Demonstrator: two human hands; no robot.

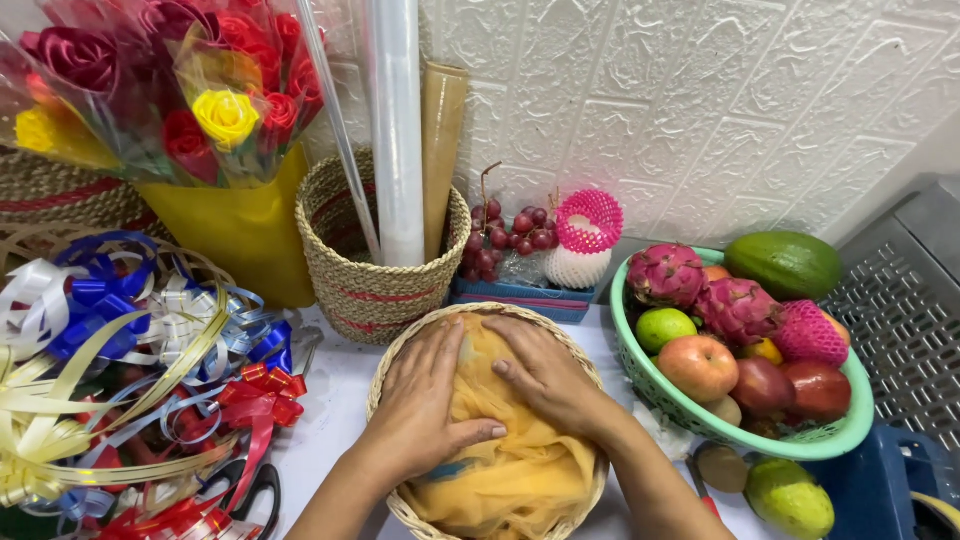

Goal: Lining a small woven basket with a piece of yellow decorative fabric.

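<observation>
Left hand [425,400], right hand [545,375] lying flat, grips open, pressing yellow cloth [510,475] into round woven wicker basket [400,505] at table's near edge.

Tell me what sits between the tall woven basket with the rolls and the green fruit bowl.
In the head view, red grapes and a foam-netted fruit on a blue tray.

Illumination is bright, even and diffuse, with only soft shadows beneath the green fruit bowl [640,385] and hands. Mild glare shows on the flower wrapping [180,90]. Focus sharp centrally; slight wide-angle distortion at edges.
</observation>
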